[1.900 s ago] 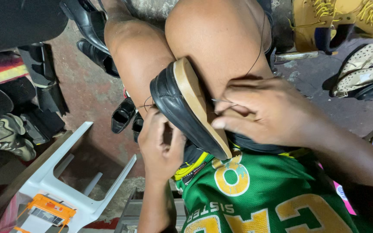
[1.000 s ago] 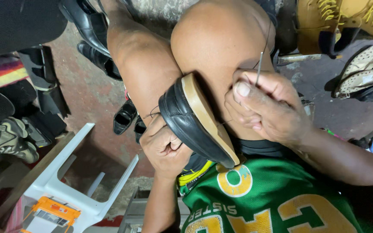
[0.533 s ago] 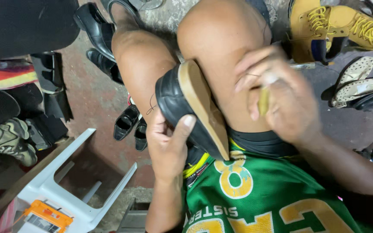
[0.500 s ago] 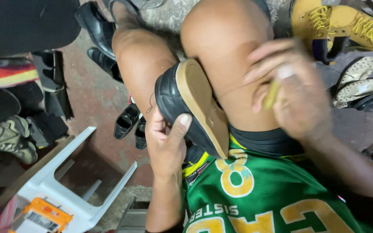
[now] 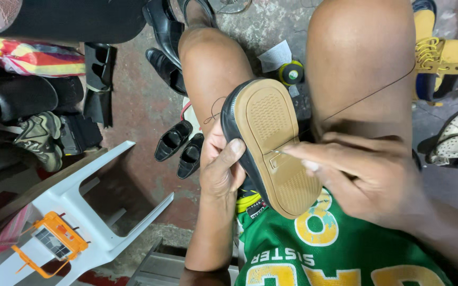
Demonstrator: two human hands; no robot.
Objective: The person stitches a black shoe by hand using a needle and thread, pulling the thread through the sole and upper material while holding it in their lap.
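Observation:
A black shoe with a tan rubber sole lies sole-up between my bare knees. My left hand grips its left edge, thumb pressed on the sole's rim. My right hand pinches a thin needle whose tip touches the middle of the sole. A dark thread runs from that hand up across my right thigh. Another loop of thread hangs by the shoe's toe. I wear a green jersey.
A pair of small black shoes sits on the reddish floor to the left. A white plastic stool carries an orange gadget. Black dress shoes, yellow boots, a thread spool and piled footwear ring the spot.
My right hand came down from beside my knee to the sole, bringing the needle tip onto it. The shoe turned so its sole faces up. The view moved closer.

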